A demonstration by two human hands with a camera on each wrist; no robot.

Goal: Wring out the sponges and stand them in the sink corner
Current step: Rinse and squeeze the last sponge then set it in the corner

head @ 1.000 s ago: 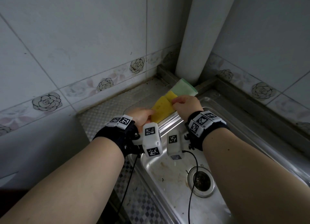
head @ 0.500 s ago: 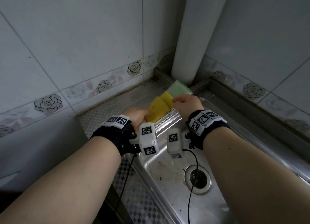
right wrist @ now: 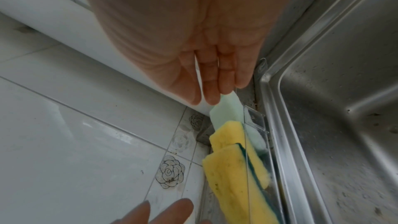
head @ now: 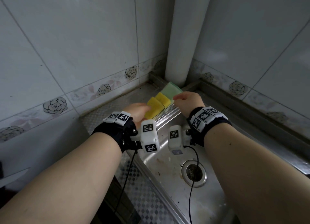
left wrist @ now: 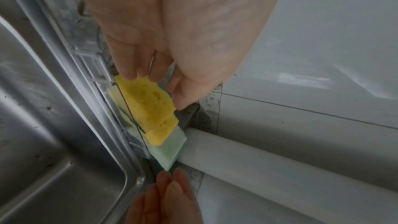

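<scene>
Three sponges stand on edge in a row inside a clear plastic holder (right wrist: 256,122) on the sink rim, in the corner by the white pipe. They are a near yellow sponge (head: 153,108), a second yellow sponge (head: 163,98) and a pale green sponge (head: 171,89). My left hand (head: 144,110) touches the near yellow sponge's (left wrist: 148,101) end with straight fingers (left wrist: 132,72). The straight fingertips (right wrist: 212,100) of my right hand (head: 176,98) rest on the top corner of the pale green sponge (right wrist: 226,110). The yellow sponges (right wrist: 232,173) have dark green scouring backs.
The steel sink basin (head: 167,165) lies below my wrists, with its drain (head: 194,173) at the right. A white pipe (head: 181,39) rises in the tiled corner just behind the sponges. A patterned steel counter (head: 104,111) runs left of the rim. Black cables (head: 191,190) hang from my wrists.
My right hand has slid from the yellow sponges to the pale green sponge's corner. The two yellow sponges now show apart, side by side. My left hand stays at the near sponge's end.
</scene>
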